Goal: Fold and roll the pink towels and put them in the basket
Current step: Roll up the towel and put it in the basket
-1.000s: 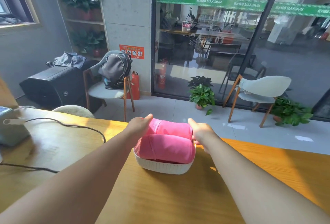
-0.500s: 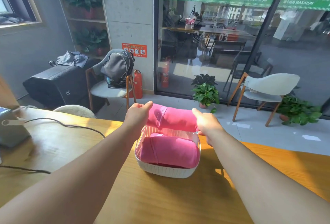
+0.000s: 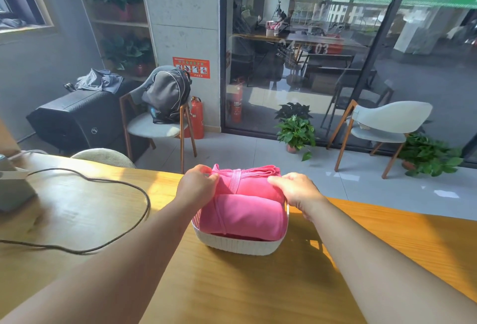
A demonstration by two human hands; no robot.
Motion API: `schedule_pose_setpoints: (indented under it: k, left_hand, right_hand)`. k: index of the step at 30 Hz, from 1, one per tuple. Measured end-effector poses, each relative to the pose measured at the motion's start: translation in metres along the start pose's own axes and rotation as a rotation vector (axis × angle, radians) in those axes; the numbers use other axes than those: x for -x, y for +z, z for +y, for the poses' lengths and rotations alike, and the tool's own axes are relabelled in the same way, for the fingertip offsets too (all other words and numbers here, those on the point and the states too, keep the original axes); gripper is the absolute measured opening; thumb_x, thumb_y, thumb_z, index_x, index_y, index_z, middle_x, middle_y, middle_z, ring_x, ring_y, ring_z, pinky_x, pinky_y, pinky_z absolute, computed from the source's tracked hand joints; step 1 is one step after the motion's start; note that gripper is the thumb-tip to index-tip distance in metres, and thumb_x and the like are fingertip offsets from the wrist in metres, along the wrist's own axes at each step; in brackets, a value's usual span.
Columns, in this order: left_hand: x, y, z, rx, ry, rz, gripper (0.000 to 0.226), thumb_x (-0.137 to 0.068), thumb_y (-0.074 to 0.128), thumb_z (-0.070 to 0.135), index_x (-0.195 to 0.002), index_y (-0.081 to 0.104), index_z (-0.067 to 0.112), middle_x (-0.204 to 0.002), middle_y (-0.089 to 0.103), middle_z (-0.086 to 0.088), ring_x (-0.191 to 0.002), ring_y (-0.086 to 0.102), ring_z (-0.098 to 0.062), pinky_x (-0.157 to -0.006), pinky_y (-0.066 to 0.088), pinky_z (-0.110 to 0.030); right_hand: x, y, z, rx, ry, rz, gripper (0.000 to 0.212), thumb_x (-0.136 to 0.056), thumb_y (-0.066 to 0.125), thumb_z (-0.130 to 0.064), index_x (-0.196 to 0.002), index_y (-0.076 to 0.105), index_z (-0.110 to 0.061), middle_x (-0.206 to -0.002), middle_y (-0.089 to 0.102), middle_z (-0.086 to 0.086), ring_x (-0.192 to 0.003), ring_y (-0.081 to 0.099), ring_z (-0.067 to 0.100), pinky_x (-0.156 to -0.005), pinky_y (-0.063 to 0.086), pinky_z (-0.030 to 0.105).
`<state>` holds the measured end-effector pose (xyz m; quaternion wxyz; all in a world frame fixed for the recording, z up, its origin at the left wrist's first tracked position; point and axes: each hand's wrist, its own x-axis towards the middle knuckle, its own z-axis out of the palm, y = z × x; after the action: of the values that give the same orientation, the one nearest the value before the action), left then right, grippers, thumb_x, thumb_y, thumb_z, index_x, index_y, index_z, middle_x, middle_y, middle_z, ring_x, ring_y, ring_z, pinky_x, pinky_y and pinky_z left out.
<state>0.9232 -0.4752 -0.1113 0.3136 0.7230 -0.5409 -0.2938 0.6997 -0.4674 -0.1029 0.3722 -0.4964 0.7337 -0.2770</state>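
A white ribbed basket (image 3: 240,246) stands on the wooden table (image 3: 232,292) near its far edge. Two rolled pink towels fill it. The near roll (image 3: 245,216) lies across the front of the basket. The far roll (image 3: 247,181) sits behind it, higher, at the back rim. My left hand (image 3: 198,185) grips the far roll's left end with curled fingers. My right hand (image 3: 296,190) holds its right end, fingers laid over the top. The basket's back wall is hidden by the towels.
A black cable (image 3: 116,184) loops over the table's left half, leading to a grey device (image 3: 13,189) at the left edge. A round chair back (image 3: 103,156) rises just beyond the table. The table's far edge runs right behind the basket.
Half a second ago both hands held the far roll lifted above the basket's back. It now sits lower, against the near roll, and both hands have shifted onto its top.
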Motion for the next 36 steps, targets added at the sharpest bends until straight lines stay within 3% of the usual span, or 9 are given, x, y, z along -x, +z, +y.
schedule_pose_setpoints:
  k: [6,13,18,20,23,26,30,33,36]
  left_hand:
    - [-0.004,-0.004,0.004,0.07,-0.001,-0.014,0.017,-0.091,0.066,0.031,-0.103,0.07,0.019,-0.097,0.069,-0.002,-0.085,0.066,-0.019,-0.078,0.058,-0.037]
    - [0.0,-0.003,-0.003,0.153,0.003,-0.009,0.017,-0.087,0.072,0.023,-0.103,0.066,0.022,-0.096,0.067,0.0,-0.085,0.066,-0.017,-0.069,0.058,-0.033]
    - [-0.002,-0.01,0.003,0.276,-0.008,-0.05,0.049,-0.082,0.07,0.005,-0.125,0.054,0.021,-0.097,0.065,0.002,-0.079,0.064,-0.009,-0.052,0.047,-0.021]
    - [0.002,-0.009,0.001,0.203,-0.015,-0.074,0.048,-0.082,0.063,0.01,-0.129,0.056,0.017,-0.093,0.064,0.004,-0.081,0.063,-0.011,-0.059,0.051,-0.028]
    - [0.007,-0.005,-0.001,0.072,-0.004,-0.074,0.025,-0.088,0.054,0.028,-0.098,0.069,0.011,-0.089,0.069,-0.004,-0.084,0.065,-0.023,-0.076,0.053,-0.036]
    - [0.004,-0.007,0.005,0.187,-0.053,-0.06,0.034,-0.094,0.052,0.039,-0.087,0.064,0.008,-0.093,0.068,-0.012,-0.088,0.063,-0.032,-0.087,0.054,-0.044]
    - [0.0,-0.012,0.009,0.19,-0.029,-0.001,0.014,-0.086,0.062,0.02,-0.091,0.072,0.011,-0.085,0.069,-0.005,-0.076,0.064,-0.021,-0.062,0.05,-0.029]
    - [0.001,-0.017,0.011,0.277,-0.008,-0.013,0.01,-0.08,0.069,0.009,-0.087,0.068,0.016,-0.079,0.068,0.0,-0.068,0.06,-0.014,-0.056,0.043,-0.025]
    - [0.001,-0.02,0.009,0.245,0.019,-0.034,0.023,-0.077,0.072,0.001,-0.09,0.063,0.017,-0.082,0.067,-0.002,-0.073,0.061,-0.016,-0.058,0.046,-0.028]
  right_hand:
    - [-0.003,0.004,-0.001,0.08,-0.062,0.021,0.041,-0.097,0.054,-0.043,-0.128,0.066,-0.019,-0.132,0.064,0.001,-0.121,0.056,0.025,-0.105,0.045,0.039]
    - [0.001,0.007,0.007,-0.136,-0.031,0.046,0.027,-0.082,0.077,-0.026,-0.108,0.073,-0.02,-0.11,0.071,0.002,-0.102,0.066,0.023,-0.096,0.053,0.042]
    - [-0.001,0.002,0.002,-0.144,-0.009,0.072,0.035,-0.07,0.081,-0.015,-0.1,0.065,-0.022,-0.101,0.071,0.003,-0.093,0.069,0.025,-0.086,0.057,0.045]
    - [0.001,0.006,0.005,-0.127,-0.028,0.04,0.056,-0.069,0.079,-0.012,-0.12,0.058,-0.021,-0.106,0.071,0.004,-0.099,0.068,0.026,-0.09,0.056,0.046]
    - [0.003,0.012,0.009,-0.026,-0.075,0.01,0.06,-0.07,0.071,-0.009,-0.128,0.061,-0.021,-0.112,0.071,0.004,-0.103,0.066,0.025,-0.091,0.054,0.039]
    - [0.003,0.005,0.0,-0.156,0.046,-0.043,0.025,-0.066,0.066,-0.024,-0.09,0.069,-0.021,-0.09,0.068,0.001,-0.084,0.061,0.022,-0.068,0.046,0.031]
    - [-0.004,0.001,-0.004,-0.266,0.135,0.016,0.055,-0.086,0.061,-0.056,-0.1,0.071,-0.004,-0.094,0.074,0.012,-0.08,0.063,0.024,-0.069,0.046,0.033]
    - [-0.008,0.001,-0.001,-0.317,0.001,0.134,0.048,-0.089,0.068,-0.035,-0.117,0.065,0.004,-0.109,0.072,0.015,-0.094,0.066,0.03,-0.087,0.052,0.042]
    - [-0.007,-0.002,-0.001,-0.366,-0.081,0.125,0.039,-0.088,0.072,-0.017,-0.126,0.065,-0.009,-0.114,0.068,0.002,-0.106,0.065,0.018,-0.092,0.051,0.03]
